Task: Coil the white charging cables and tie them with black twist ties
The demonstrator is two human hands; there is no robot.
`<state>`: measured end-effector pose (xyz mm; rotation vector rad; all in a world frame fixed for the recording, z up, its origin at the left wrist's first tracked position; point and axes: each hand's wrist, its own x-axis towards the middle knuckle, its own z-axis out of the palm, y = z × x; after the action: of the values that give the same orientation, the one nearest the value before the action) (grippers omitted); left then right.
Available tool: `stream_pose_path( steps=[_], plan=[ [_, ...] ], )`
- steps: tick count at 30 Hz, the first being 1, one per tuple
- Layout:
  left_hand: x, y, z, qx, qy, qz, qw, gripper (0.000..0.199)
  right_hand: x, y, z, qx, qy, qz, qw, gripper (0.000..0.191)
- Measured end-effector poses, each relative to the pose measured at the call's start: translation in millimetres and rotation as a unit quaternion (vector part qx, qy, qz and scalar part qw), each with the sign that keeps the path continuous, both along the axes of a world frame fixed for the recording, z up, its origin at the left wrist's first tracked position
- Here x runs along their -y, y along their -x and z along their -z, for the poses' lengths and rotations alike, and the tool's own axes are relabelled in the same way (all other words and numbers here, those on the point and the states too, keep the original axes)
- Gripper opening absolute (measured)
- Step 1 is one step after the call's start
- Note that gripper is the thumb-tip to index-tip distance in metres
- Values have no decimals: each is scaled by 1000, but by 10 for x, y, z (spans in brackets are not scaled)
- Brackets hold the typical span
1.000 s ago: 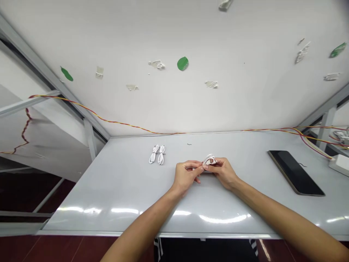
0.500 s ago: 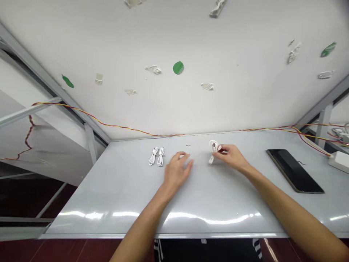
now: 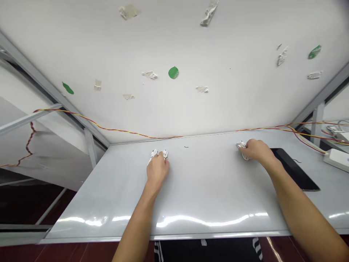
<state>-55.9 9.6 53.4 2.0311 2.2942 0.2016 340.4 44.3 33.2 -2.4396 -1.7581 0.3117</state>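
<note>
Two bundled white cables lie side by side at the left of the grey table: the left cable bundle [image 3: 153,153] and the right cable bundle [image 3: 165,154]. My left hand [image 3: 158,168] is over them with its fingers bent down, partly covering both; its fingertips are hidden, so its grip is unclear. Farther right, my right hand [image 3: 255,149] is closed on another white cable bundle [image 3: 242,148], held at or just above the tabletop, left of the black tablet [image 3: 293,169].
The grey table [image 3: 201,189] meets a white wall [image 3: 191,112] with tape scraps. Red and yellow wires [image 3: 122,130] run along its back edge. A white power strip [image 3: 338,159] sits at the far right. A small dark tie [image 3: 186,147] lies near the back.
My left hand has moved left onto the two cable bundles. My right hand has carried its cable bundle to the right, near the tablet. The view has shifted slightly.
</note>
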Motion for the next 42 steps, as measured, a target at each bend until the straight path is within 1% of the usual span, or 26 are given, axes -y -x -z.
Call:
stream_pose_path(
  steps=[3, 6, 8, 9, 10, 11, 12, 14, 16, 18, 19, 21, 24, 26, 27, 28, 29, 31, 32, 33, 34, 36, 37, 39, 41, 42],
  plan=[
    [-10, -47, 27, 95, -40, 34, 994, 32, 34, 29, -63, 5, -30, 16, 999, 26],
    [13, -142, 78, 206, -92, 92, 970, 34, 87, 214, -194, 13, -129, 20, 991, 34],
    [55, -230, 124, 224, -136, 132, 956, 35, 146, 461, -255, -27, -187, -20, 982, 36],
    [82, -277, 150, 219, -161, 153, 950, 35, 188, 616, -262, -69, -189, -59, 978, 35],
    [111, -323, 177, 208, -187, 175, 944, 35, 238, 781, -253, -202, -170, -118, 957, 36],
    [140, -367, 205, 192, -212, 197, 938, 34, 294, 948, -226, -337, -114, -169, 919, 40],
    [170, -408, 232, 171, -236, 222, 930, 34, 353, 1106, -186, -451, -52, -193, 870, 44],
    [222, -474, 280, 116, -275, 270, 915, 33, 464, 1358, -83, -600, 50, -189, 776, 48],
    [260, -517, 320, 54, -298, 312, 901, 33, 540, 1492, 13, -680, 110, -168, 705, 47],
    [282, -536, 350, 11, -310, 340, 888, 34, 570, 1517, 76, -721, 143, -150, 661, 42],
    [288, -539, 362, -1, -314, 351, 882, 35, 570, 1503, 91, -733, 153, -143, 648, 39],
    [297, -538, 377, -4, -317, 369, 874, 37, 555, 1460, 100, -743, 167, -136, 634, 34],
    [311, -546, 368, 32, -294, 382, 875, 38, 533, 1427, 93, -737, 166, -139, 641, 31],
    [314, -560, 339, 107, -267, 350, 892, 37, 529, 1438, 92, -725, 145, -146, 657, 30],
    [312, -566, 321, 166, -243, 322, 900, 37, 529, 1447, 93, -713, 126, -152, 673, 29],
    [305, -571, 302, 237, -207, 291, 904, 38, 530, 1456, 94, -692, 101, -162, 696, 28],
    [295, -572, 282, 312, -160, 259, 900, 39, 533, 1464, 93, -660, 69, -177, 727, 26],
    [271, -567, 249, 434, -59, 210, 874, 41, 542, 1471, 88, -566, -19, -226, 793, 23],
    [261, -564, 236, 472, -21, 192, 860, 42, 548, 1471, 86, -510, -66, -257, 818, 21],
    [255, -561, 226, 494, 6, 181, 850, 43, 556, 1468, 87, -451, -113, -293, 835, 21],
    [253, -562, 219, 508, 24, 176, 843, 44, 563, 1462, 91, -391, -156, -330, 845, 22],
    [260, -573, 208, 540, 59, 173, 822, 46, 577, 1441, 106, -288, -216, -390, 847, 27],
    [265, -582, 203, 565, 84, 167, 804, 46, 583, 1429, 116, -250, -232, -410, 846, 29],
    [272, -597, 188, 627, 148, 138, 753, 45, 593, 1404, 128, -205, -247, -434, 842, 31],
    [273, -598, 168, 680, 215, 98, 694, 40, 604, 1395, 124, -190, -247, -451, 836, 31],
    [271, -593, 157, 695, 237, 87, 673, 38, 610, 1399, 117, -191, -248, -454, 834, 30]
  ],
)
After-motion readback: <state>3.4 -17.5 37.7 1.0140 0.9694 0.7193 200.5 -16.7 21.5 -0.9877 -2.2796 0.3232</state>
